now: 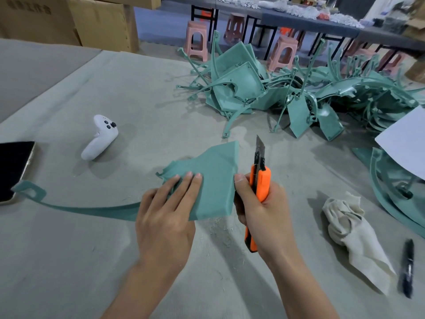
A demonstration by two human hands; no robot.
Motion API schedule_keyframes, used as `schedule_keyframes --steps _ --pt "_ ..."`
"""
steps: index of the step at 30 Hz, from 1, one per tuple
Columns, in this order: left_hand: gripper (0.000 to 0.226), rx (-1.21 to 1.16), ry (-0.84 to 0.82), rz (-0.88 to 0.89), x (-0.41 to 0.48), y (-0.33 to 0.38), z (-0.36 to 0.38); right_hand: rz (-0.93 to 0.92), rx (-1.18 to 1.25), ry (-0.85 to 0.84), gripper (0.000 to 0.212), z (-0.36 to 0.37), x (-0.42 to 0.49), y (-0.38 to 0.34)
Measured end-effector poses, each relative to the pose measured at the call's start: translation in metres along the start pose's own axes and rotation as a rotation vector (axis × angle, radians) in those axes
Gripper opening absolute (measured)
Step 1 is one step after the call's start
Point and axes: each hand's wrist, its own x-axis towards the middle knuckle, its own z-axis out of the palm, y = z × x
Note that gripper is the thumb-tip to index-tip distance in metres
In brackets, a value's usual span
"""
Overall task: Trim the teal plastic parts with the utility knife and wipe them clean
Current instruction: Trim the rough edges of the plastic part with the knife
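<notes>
A teal plastic part [216, 180] lies in the middle of the grey table, a flat panel with a long curved arm trailing left. My left hand [165, 215] holds its left half, fingers straight on top and the thumb hidden beneath. My right hand [259, 210] grips an orange utility knife [258, 180] upright, its blade out and pointing away, just right of the panel's edge. The right thumb touches that edge. A crumpled cream cloth [349, 229] lies to the right.
A big pile of teal parts [299, 93] fills the far right of the table, with more [391, 187] under a white sheet [407, 143]. A white controller [101, 137], a phone [13, 169] and a black marker [407, 268] also lie here. Fine shavings scatter near my hands.
</notes>
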Motion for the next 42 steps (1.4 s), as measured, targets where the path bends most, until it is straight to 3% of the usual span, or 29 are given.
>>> schedule_keyframes --steps 6,10,19,21,28,31,36,42 --pt "0.062 -0.018 0.009 -0.026 -0.001 0.002 0.0 -0.197 -0.2 0.15 0.042 0.0 0.002 0.004" --pt "0.061 -0.029 0.011 -0.043 0.0 0.0 -0.002 -0.157 -0.113 0.198 0.032 -0.011 0.008 0.008" --pt "0.06 0.024 0.023 -0.023 0.001 0.001 0.0 0.095 0.152 -0.029 0.016 -0.017 -0.001 0.001" --pt "0.061 0.033 0.013 -0.014 0.001 0.001 0.0 0.114 0.138 -0.099 0.031 -0.017 -0.002 -0.003" --pt "0.061 0.03 0.015 -0.003 0.0 0.002 0.0 0.115 0.249 -0.194 0.039 -0.011 -0.003 -0.005" --pt "0.06 0.006 0.027 -0.013 0.002 0.004 -0.001 0.1 0.342 -0.218 0.03 -0.01 -0.003 -0.002" --pt "0.063 -0.137 0.0 -0.078 0.006 0.01 -0.001 0.025 0.534 -0.255 0.03 -0.011 0.0 0.011" --pt "0.061 -0.192 -0.02 -0.111 0.005 0.006 -0.003 0.011 0.414 -0.236 0.02 -0.022 0.003 0.015"
